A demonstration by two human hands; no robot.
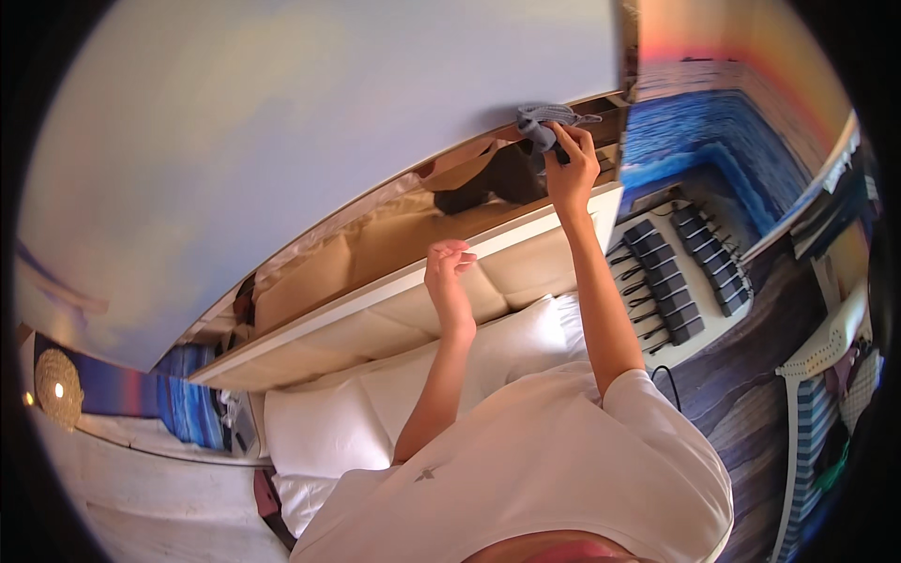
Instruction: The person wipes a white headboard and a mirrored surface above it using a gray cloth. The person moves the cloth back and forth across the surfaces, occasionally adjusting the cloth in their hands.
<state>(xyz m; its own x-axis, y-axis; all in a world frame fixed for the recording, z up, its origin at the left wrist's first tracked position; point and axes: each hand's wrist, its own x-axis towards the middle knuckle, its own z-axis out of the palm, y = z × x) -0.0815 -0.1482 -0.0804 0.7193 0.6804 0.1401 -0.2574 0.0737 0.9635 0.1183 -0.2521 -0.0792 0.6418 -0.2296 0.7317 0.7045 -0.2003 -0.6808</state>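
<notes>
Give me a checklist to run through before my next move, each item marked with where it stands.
1. Right hand has hold of the gray cloth: ok, pinched between thumb and fingers.
2. Cloth spread flat: not ok, it is bunched up.
3. Left hand free: ok, empty, fingers loosely curled in front of the white ledge.
4. Both hands apart from the dark boxes with cables: ok, those sit off to the right.
5. Footing secure: cannot tell, the feet are out of view.
</notes>
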